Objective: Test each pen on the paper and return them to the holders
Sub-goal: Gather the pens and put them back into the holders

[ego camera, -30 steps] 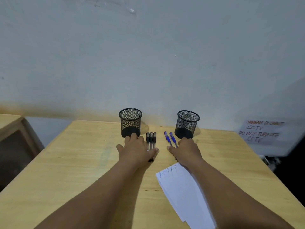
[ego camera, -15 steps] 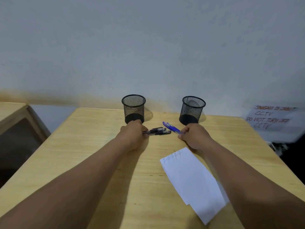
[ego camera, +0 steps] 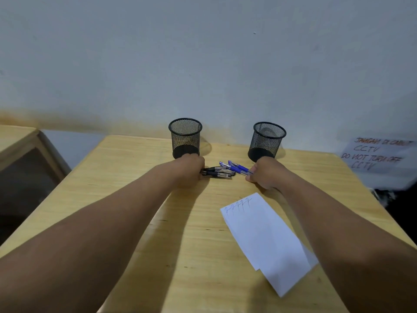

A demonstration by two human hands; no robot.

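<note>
Now pale wooden table against white wall; left hand grips black pens, right hand blue pens

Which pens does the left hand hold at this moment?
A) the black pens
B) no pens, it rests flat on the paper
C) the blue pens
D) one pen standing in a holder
A: the left hand grips the ends of the black pens lying on the table, while the right hand holds the blue pens.
</note>
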